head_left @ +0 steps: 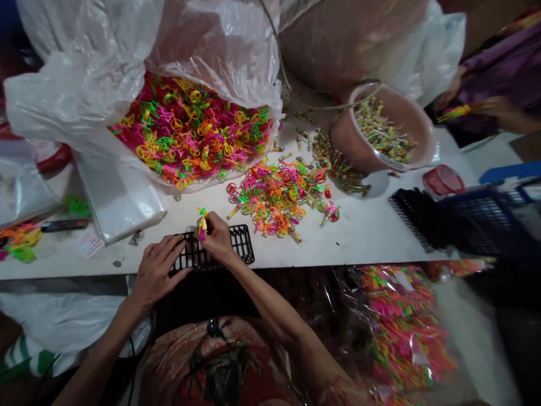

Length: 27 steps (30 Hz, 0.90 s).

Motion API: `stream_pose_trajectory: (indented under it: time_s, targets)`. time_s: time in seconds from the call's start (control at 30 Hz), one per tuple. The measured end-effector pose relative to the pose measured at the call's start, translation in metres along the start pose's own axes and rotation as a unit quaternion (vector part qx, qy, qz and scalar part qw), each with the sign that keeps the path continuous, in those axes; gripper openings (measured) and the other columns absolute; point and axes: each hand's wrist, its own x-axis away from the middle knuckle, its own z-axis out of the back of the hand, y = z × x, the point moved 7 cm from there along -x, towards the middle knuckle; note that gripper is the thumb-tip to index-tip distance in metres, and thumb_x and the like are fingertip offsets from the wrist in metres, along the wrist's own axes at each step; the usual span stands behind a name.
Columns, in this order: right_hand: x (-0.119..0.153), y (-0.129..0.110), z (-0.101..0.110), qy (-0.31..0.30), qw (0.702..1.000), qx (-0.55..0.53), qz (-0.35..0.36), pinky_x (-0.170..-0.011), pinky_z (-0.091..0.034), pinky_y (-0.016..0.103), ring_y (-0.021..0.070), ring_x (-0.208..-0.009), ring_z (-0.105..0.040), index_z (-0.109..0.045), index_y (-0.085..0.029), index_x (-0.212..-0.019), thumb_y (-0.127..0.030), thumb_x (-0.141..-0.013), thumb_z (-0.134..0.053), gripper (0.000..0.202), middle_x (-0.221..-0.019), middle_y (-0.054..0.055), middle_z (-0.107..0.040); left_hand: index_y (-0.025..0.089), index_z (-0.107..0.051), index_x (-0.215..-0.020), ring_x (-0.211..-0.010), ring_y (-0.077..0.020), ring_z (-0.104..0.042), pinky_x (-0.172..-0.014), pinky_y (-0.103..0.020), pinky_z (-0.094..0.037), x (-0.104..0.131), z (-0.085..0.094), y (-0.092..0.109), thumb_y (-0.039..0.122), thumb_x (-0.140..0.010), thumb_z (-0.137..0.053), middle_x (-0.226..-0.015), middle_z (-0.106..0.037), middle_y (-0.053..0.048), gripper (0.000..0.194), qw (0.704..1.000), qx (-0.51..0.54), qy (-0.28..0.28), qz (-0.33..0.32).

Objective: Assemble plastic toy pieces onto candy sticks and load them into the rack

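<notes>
A black plastic grid rack (242,243) lies at the table's front edge before me. My left hand (158,268) rests flat on its left end, fingers stretched out and holding nothing. Over the middle of the rack, my right hand (217,239) pinches a small plastic toy (202,223) in yellow, green and pink. Its exact kind is too small to make out. Just beyond the rack lies a loose heap of bright plastic pieces (276,197), several with little striped tubes among them.
An open clear bag (198,129) spills more coloured pieces at the back. A pink bucket (342,132) of striped tubes stands back right, with loose tubes beside it. Flat plastic bags (118,186) lie left. A co-worker's hand (499,110) holds coloured pieces. Dark baskets (477,220) stand at right.
</notes>
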Motion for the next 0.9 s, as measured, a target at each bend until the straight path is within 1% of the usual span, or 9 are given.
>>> stream_pose_trajectory:
  time_s: [0.07, 0.17, 0.23, 0.37, 0.5, 0.6, 0.7, 0.83, 0.9]
  targets:
    - [-0.005, 0.000, 0.015, 0.002, 1.000, -0.020, -0.019, -0.056, -0.035, 0.022, 0.0103, -0.060, -0.042, -0.043, -0.022, -0.069, -0.027, -0.068, -0.052, 0.010, -0.064, -0.006, -0.044, 0.021, -0.052, -0.135, -0.122, -0.0308, -0.054, -0.100, -0.045, -0.035, -0.003, -0.010, 0.010, 0.042, -0.086, -0.057, -0.133, -0.060, -0.015, 0.053, 1.000, 0.001, 0.010, 0.024]
    - [-0.002, -0.003, 0.037, -0.008, 0.997, -0.065, -0.043, -0.056, -0.037, 0.023, 0.0102, -0.059, -0.042, -0.048, -0.022, -0.071, -0.029, -0.067, -0.054, 0.010, -0.064, -0.006, -0.046, 0.018, -0.051, -0.134, -0.123, -0.0305, -0.053, -0.100, -0.044, -0.036, -0.012, -0.018, 0.027, 0.044, -0.085, -0.058, -0.134, -0.059, -0.017, 0.056, 0.999, 0.012, 0.023, 0.029]
    - [0.003, -0.003, 0.042, -0.021, 0.994, -0.088, -0.061, -0.057, -0.040, 0.023, 0.0106, -0.058, -0.044, -0.053, -0.021, -0.075, -0.030, -0.066, -0.056, 0.013, -0.066, -0.005, -0.049, 0.017, -0.049, -0.136, -0.124, -0.0298, -0.052, -0.101, -0.044, -0.036, -0.018, -0.018, 0.025, 0.047, -0.084, -0.059, -0.135, -0.058, -0.017, 0.061, 0.998, 0.029, 0.037, 0.046]
    - [0.014, 0.002, 0.025, -0.034, 0.993, -0.083, -0.079, -0.059, -0.043, 0.025, 0.0123, -0.061, -0.049, -0.056, -0.020, -0.072, -0.032, -0.065, -0.061, 0.015, -0.065, -0.003, -0.055, 0.019, -0.047, -0.138, -0.121, -0.0280, -0.053, -0.102, -0.044, -0.035, -0.020, -0.012, -0.007, 0.047, -0.083, -0.059, -0.126, -0.065, -0.012, 0.063, 0.992, 0.067, 0.042, 0.095]
    - [0.016, 0.004, -0.002, -0.023, 0.995, -0.062, -0.069, -0.060, -0.043, 0.024, 0.0125, -0.062, -0.051, -0.056, -0.020, -0.070, -0.030, -0.068, -0.059, 0.011, -0.066, -0.003, -0.055, 0.019, -0.047, -0.139, -0.116, -0.0262, -0.056, -0.099, -0.042, -0.036, -0.021, -0.012, -0.027, 0.038, -0.082, -0.058, -0.115, -0.071, -0.009, 0.061, 0.992, 0.089, 0.020, 0.084]
    - [0.015, 0.001, -0.016, -0.034, 0.998, -0.031, -0.053, -0.060, -0.041, 0.023, 0.0125, -0.063, -0.050, -0.054, -0.021, -0.067, -0.027, -0.069, -0.058, 0.008, -0.066, -0.004, -0.053, 0.019, -0.046, -0.140, -0.115, -0.0252, -0.056, -0.097, -0.041, -0.036, -0.022, -0.014, -0.031, 0.033, -0.080, -0.056, -0.114, -0.071, -0.008, 0.062, 0.992, 0.089, 0.017, 0.091]
    - [0.015, 0.000, -0.021, -0.051, 0.998, 0.016, -0.046, -0.058, -0.039, 0.023, 0.0129, -0.062, -0.049, -0.054, -0.021, -0.066, -0.023, -0.072, -0.057, 0.006, -0.064, -0.004, -0.051, 0.019, -0.046, -0.141, -0.115, -0.0252, -0.055, -0.096, -0.041, -0.036, -0.022, -0.017, -0.031, 0.029, -0.078, -0.056, -0.115, -0.071, -0.009, 0.065, 0.991, 0.090, 0.009, 0.103]
    - [0.014, -0.007, -0.019, -0.051, 0.991, 0.125, 0.003, -0.063, -0.039, 0.024, 0.0139, -0.067, -0.051, -0.056, -0.020, -0.066, -0.017, -0.076, -0.053, 0.011, -0.070, -0.002, -0.053, 0.019, -0.049, -0.138, -0.115, -0.0248, -0.056, -0.094, -0.040, -0.037, -0.023, -0.017, -0.029, 0.026, -0.076, -0.055, -0.114, -0.071, -0.008, 0.063, 0.990, 0.092, 0.004, 0.109]
    - [0.015, -0.011, -0.024, -0.071, 0.980, 0.186, 0.027, -0.066, -0.040, 0.024, 0.0150, -0.072, -0.054, -0.059, -0.020, -0.069, -0.013, -0.078, -0.051, 0.013, -0.075, 0.001, -0.055, 0.019, -0.052, -0.135, -0.113, -0.0245, -0.056, -0.093, -0.040, -0.038, -0.024, -0.017, -0.029, 0.025, -0.076, -0.054, -0.112, -0.071, -0.008, 0.060, 0.990, 0.091, 0.004, 0.107]
